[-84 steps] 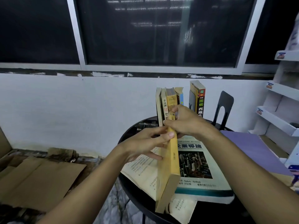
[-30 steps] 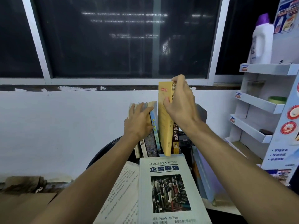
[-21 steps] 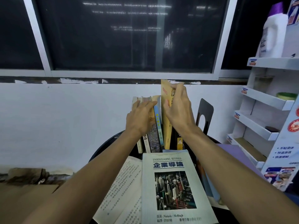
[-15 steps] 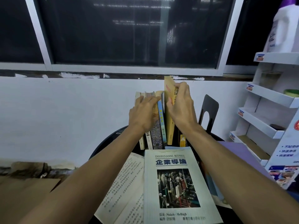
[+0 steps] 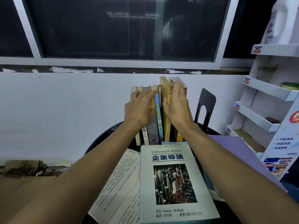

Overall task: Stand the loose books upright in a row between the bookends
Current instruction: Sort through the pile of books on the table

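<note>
Lowered yellow book [image 5: 165,120] now upright, hands [image 5: 175,104] hiding neighbouring spines.

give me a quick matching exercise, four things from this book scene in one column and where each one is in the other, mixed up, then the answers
Things:
1. yellow book
2. Understanding Business book
3. black bookend
4. left hand

Places or states:
A. standing alone on the table, right of the row
B. lying flat, cover up, nearest the camera
C. pressed flat against the upright books left of the blue spine
D. upright in the row, gripped by the right hand

Pairs: 1-D, 2-B, 3-A, 4-C
</note>
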A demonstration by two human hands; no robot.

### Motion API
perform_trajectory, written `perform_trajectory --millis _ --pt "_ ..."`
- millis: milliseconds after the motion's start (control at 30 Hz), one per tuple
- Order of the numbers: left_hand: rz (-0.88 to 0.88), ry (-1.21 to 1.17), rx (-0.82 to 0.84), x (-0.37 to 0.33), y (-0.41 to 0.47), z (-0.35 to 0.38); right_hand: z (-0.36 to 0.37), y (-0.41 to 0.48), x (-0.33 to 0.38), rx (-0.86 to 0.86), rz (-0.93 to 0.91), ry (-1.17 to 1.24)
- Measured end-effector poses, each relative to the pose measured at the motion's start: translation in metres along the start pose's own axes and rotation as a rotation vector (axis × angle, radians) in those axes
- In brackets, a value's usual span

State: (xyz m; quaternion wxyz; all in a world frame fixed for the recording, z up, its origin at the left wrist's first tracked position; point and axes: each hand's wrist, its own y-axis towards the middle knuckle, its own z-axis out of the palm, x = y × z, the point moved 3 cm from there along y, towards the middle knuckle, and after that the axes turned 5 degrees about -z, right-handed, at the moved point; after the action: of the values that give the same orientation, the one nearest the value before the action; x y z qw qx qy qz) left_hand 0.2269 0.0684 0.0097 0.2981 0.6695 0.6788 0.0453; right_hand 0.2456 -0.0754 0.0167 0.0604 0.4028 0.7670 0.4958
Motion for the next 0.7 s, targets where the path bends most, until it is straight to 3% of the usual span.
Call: perform_trajectory --millis 333,700 --pt "-0.002 0.010 0.003 -0.003 0.000 -0.001 -0.007 0.006 -0.011 0.151 -0.023 0.032" --pt "0.005 0.008 -0.006 -0.005 0.000 -0.001 0.000 -0.004 -0.010 0.138 -0.021 0.131"
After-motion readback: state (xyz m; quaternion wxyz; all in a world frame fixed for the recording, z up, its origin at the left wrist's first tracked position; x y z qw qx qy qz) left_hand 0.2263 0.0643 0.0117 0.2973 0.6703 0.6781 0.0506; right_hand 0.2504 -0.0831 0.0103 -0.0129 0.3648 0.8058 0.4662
